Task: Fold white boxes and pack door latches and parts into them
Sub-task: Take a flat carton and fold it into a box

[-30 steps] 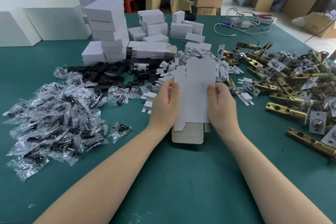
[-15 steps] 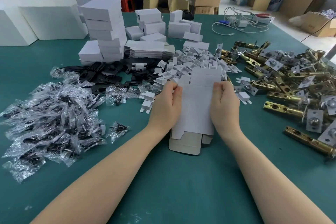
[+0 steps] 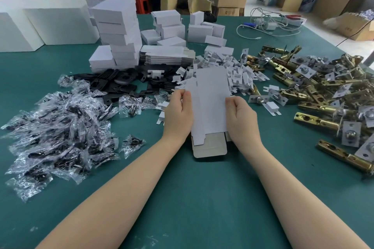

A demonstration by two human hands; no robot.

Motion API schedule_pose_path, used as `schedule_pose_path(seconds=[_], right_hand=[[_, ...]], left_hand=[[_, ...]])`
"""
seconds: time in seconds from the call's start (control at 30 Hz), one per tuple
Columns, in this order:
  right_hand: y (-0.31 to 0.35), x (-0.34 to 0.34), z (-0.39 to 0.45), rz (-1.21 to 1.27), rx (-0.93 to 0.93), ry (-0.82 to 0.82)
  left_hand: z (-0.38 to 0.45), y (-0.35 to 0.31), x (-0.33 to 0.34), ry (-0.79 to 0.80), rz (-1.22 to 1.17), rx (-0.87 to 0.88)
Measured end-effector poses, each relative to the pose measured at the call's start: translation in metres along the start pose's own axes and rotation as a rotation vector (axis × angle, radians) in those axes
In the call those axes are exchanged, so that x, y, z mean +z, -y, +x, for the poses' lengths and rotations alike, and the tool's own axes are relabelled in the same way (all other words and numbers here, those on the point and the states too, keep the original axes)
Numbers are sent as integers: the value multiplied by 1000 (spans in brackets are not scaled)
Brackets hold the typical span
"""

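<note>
Both hands — left hand [image 3: 178, 114], right hand [image 3: 241, 117] — grip flat box [image 3: 210, 103] edges.

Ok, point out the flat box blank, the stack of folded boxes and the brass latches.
flat box blank [image 3: 210, 105], head view, middle panel.
stack of folded boxes [image 3: 116, 26], head view, front face.
brass latches [image 3: 316, 122], head view, nearest latch's barrel.

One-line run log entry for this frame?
step: folding box | left hand: grips flat white box blank left edge | right hand: grips right edge | brass latches: unpacked, right
</note>
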State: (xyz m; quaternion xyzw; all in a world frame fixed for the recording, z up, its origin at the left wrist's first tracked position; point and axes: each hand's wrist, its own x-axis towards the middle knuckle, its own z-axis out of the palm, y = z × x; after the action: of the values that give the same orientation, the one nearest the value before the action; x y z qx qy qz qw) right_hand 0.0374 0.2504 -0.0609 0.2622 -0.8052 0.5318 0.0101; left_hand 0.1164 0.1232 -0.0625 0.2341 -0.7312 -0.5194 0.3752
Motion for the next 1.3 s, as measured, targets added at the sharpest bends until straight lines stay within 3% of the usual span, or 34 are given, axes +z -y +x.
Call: schedule_pose_path(seconds=[0.17,0.23,0.4,0.5,0.7,0.83,1.07,1.2,1.3], right_hand=[[-2,-8,4,67,82,-171],[-1,-10,4,90,98,-153],[4,-1,-5,164,62,103],[6,5,-7,175,44,126],[5,-3,-4,211,20,-49],[1,-5,-3,102,-66,-10],[-3,-2,-3,30,-74,58],[1,-5,-1,110,-70,23],[3,-11,0,219,-19,39]], left_hand=[[-6,3,-4,317,-81,-29],[-7,2,-1,264,-77,-22],[1,1,-3,43,-91,-118],[3,4,-6,-6,-60,-93],[-1,6,-3,202,-169,-165],[-4,6,-2,339,-89,-106],[-1,8,-3,283,-85,-75],[2,7,-3,255,-135,-88],[3,4,-6,317,-230,-150]])
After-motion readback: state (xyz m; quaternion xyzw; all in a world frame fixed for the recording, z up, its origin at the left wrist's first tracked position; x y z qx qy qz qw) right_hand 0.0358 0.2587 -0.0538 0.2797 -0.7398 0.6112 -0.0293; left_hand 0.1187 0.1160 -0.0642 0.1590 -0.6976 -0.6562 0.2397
